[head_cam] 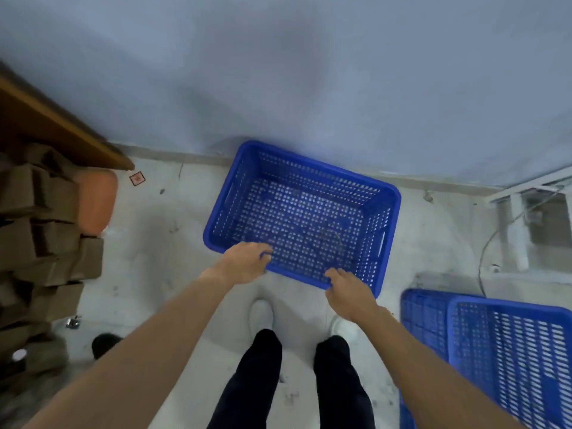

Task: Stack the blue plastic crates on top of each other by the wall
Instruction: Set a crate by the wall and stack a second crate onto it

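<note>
A blue perforated plastic crate [297, 209] sits open side up, skewed, with its far corner close to the pale blue wall [309, 72]. My left hand [244, 263] grips the crate's near rim at its left end, fingers curled over the edge. Farther right on the same rim, my right hand [349, 292] holds on as well. Whether the crate rests on the floor or is held just above it is unclear. Two more blue crates [507, 351] lie at the lower right, one overlapping the other.
Brown cardboard boxes [40, 258] are piled at the left beside an orange seat [96, 201] and a wooden tabletop [55, 122]. A white metal frame with a cable [513, 227] stands at the right. My legs and white shoes [261, 314] are on the grey floor below the crate.
</note>
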`<state>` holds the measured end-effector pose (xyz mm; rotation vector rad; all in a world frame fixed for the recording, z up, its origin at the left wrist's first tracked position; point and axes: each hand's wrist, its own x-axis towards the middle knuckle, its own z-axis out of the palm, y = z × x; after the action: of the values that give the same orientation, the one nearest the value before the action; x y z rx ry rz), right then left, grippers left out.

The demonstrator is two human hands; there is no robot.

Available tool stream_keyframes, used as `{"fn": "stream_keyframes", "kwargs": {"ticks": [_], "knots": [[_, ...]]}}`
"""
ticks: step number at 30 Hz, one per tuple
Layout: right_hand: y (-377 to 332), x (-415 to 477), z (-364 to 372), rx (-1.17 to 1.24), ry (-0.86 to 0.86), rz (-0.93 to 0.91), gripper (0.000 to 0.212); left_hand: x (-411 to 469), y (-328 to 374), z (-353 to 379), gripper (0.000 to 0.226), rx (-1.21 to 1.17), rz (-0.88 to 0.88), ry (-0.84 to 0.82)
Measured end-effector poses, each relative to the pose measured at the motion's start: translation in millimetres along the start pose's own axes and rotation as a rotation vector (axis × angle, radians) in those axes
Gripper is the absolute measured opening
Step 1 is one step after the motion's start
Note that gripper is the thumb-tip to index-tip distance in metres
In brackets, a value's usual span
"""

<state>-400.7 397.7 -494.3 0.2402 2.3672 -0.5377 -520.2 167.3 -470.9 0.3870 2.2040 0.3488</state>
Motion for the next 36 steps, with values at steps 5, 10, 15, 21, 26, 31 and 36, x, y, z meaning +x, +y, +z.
{"fn": "stream_keyframes", "kwargs": {"ticks": [5,10,15,21,26,31,36], "knots": [[28,78,54,0.010,-0.070,0.020,0.031,78,-44,74,0.047,0.106,0.004,-0.104],[48,130,106,-0.017,-0.110,0.011,0.039,135,-57,122,0.059,0.229,-0.125,-0.169],[76,146,148,-0.125,-0.059,-0.044,0.040,170,-70,169,0.072,0.412,-0.135,-0.185],[105,158,165,-0.207,-0.007,-0.215,0.046,185,-87,170,0.135,0.395,-0.043,-0.159],[114,161,164,-0.372,0.014,-0.277,0.037,187,-101,156,0.130,0.363,-0.048,-0.157],[120,159,165,-0.398,0.212,-0.264,0.031,186,-117,148,0.114,0.363,-0.036,-0.045],[140,174,148,-0.429,0.309,-0.303,0.026,190,-94,147,0.120,0.413,-0.076,0.037]]}}
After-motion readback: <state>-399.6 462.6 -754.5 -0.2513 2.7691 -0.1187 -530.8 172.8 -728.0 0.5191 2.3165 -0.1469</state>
